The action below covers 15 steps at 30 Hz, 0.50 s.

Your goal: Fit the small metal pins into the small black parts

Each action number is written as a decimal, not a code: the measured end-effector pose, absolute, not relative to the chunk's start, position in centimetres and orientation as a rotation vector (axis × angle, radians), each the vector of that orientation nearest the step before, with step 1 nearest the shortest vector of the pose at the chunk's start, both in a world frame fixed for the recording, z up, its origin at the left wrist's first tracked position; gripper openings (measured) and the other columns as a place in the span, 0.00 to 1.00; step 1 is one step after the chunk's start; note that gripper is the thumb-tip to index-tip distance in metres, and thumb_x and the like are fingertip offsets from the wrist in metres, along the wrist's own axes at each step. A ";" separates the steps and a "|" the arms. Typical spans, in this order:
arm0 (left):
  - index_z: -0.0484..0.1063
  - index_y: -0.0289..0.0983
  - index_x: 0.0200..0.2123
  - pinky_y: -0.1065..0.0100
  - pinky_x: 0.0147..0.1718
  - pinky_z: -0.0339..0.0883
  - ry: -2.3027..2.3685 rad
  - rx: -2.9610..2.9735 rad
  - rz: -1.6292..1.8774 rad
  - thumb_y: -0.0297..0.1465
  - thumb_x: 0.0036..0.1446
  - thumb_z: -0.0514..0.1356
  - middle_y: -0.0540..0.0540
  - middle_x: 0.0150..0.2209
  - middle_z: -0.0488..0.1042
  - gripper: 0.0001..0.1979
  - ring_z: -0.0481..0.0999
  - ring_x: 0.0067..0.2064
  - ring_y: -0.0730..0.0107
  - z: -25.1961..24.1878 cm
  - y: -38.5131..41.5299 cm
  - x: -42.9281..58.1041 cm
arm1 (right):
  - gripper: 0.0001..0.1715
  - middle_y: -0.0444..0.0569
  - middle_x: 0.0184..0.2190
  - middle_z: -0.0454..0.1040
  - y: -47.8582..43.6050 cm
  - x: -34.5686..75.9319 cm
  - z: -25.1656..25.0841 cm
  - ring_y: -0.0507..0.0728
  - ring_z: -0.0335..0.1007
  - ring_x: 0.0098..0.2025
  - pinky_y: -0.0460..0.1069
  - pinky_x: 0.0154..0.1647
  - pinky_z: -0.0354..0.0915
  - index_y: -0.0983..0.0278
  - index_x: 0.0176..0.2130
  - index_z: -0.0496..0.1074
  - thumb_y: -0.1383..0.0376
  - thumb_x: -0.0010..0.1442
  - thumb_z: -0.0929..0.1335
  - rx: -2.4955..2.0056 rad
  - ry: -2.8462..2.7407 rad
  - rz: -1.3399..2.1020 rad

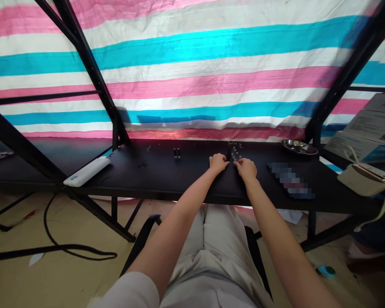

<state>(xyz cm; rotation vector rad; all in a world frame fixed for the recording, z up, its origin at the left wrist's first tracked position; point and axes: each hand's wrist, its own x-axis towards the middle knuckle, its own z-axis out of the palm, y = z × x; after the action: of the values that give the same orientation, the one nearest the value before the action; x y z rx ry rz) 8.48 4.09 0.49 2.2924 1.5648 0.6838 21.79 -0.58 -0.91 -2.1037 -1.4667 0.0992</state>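
Observation:
My left hand (218, 163) and my right hand (245, 168) rest close together on the black desk (141, 179), fingers curled inward. A thin dark item (227, 155) stands between them, touching or just beside my left fingertips. Just past my right fingers lies a cluster of small translucent parts (234, 153); the image is too coarse to identify them. Further left on the desk stand two small black cylinders (176, 153). Whether either hand holds something is hidden by the fingers and the small scale.
A steel dish (299, 147) and a pixelated flat item (290, 180) lie right of my hands, with a beige pouch (362, 180) at the desk's right end. A white power bank (86, 171) lies left. Black metal frame legs stand under the desk, and a striped tarp hangs behind.

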 end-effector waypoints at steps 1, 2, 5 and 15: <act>0.76 0.39 0.33 0.61 0.46 0.60 1.572 2.294 0.687 0.38 0.51 0.61 0.46 0.38 0.77 0.10 0.72 0.44 0.61 0.4 4.1 8.5 | 0.12 0.53 0.35 0.77 -0.5 21.8 -1.0 0.59 0.72 0.40 0.49 0.37 0.63 0.60 0.36 0.76 0.57 0.56 0.66 -2.108 -1.471 0.100; 0.77 0.39 0.33 0.60 0.46 0.60 1.581 2.292 0.690 0.38 0.50 0.61 0.46 0.39 0.77 0.10 0.72 0.44 0.60 0.4 4.2 8.6 | 0.12 0.53 0.35 0.77 -0.4 21.8 -1.0 0.59 0.72 0.40 0.49 0.37 0.63 0.60 0.36 0.76 0.57 0.56 0.66 -2.109 -1.474 0.102; 0.77 0.40 0.33 0.60 0.46 0.59 1.593 2.284 0.686 0.39 0.50 0.62 0.45 0.38 0.77 0.11 0.72 0.44 0.59 0.4 4.4 8.7 | 0.14 0.53 0.36 0.77 -0.3 21.9 -1.1 0.60 0.72 0.40 0.50 0.37 0.63 0.60 0.37 0.77 0.57 0.56 0.66 -2.123 -1.471 0.098; 0.77 0.39 0.31 0.57 0.47 0.57 1.616 2.295 0.658 0.40 0.48 0.62 0.45 0.37 0.78 0.12 0.72 0.45 0.57 0.7 4.1 9.1 | 0.15 0.55 0.36 0.77 -0.1 21.8 -0.8 0.62 0.72 0.40 0.51 0.36 0.63 0.60 0.37 0.77 0.56 0.54 0.67 -2.142 -1.455 0.106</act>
<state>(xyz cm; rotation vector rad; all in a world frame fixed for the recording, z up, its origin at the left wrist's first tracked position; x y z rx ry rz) 9.08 4.15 0.68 2.2950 1.6156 0.6582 21.76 -0.08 -0.84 -2.1417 -1.4554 0.1064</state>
